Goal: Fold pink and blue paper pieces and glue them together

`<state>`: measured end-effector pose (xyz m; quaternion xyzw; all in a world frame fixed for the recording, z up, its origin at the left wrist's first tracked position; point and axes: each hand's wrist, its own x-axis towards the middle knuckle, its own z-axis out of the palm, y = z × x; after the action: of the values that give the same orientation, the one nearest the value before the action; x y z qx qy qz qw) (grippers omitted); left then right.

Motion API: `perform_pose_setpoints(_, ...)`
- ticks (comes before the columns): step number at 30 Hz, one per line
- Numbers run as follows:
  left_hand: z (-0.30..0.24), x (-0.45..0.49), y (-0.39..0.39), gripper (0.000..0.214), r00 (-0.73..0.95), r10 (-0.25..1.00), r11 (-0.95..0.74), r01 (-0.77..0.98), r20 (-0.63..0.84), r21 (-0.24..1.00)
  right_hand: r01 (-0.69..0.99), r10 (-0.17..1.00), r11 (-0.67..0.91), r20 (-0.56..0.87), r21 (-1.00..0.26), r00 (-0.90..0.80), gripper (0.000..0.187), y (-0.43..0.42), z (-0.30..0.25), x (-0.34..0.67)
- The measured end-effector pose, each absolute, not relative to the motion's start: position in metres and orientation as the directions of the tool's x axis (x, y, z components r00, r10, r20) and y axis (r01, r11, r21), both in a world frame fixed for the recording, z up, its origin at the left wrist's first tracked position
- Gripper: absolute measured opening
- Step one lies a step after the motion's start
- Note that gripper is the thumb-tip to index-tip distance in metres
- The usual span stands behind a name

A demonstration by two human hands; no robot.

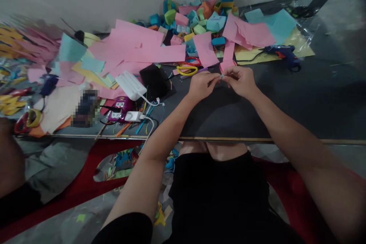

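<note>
My left hand (201, 84) and my right hand (240, 80) meet above the dark table, each closed in a pinch. Between their fingertips is a tiny light-blue piece (222, 77), probably paper; most of it is hidden by the fingers. Just behind the right fingers lies a narrow pink paper strip (229, 51). Scissors with red and yellow handles (187, 71) rest behind my left hand, with a wider pink paper piece (205, 49) beside them.
Colourful folded paper pieces (183, 20) heap against the wall. Pink sheets (134, 47) spread over the left side, near a white box-shaped device (131, 85), a black pouch-like item (154, 80) and a purple socket block (122, 107). A glue gun (281, 51) lies right. Another person's arm (11, 156) is at left.
</note>
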<state>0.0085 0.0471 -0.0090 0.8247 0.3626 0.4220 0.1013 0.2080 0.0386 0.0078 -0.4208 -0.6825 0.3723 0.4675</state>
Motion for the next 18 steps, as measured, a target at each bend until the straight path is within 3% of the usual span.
perform_pose_setpoints(5,-0.004,0.012,0.042,0.031,0.241,0.744,-0.650,0.475,0.623,0.594,0.137,0.931,0.354,0.335,-0.925,-0.141,0.059,0.041,0.006,0.202)
perform_pose_setpoints(9,-0.003,0.012,0.041,0.031,0.224,0.760,-0.637,0.441,0.610,0.632,0.099,0.938,0.337,0.325,-0.936,-0.124,0.061,0.040,0.007,0.199)
perform_pose_setpoints(18,-0.007,0.008,0.045,0.025,0.246,0.692,-0.681,0.534,0.679,0.500,0.180,0.893,0.450,0.441,-0.874,-0.093,0.040,0.027,0.021,0.204)
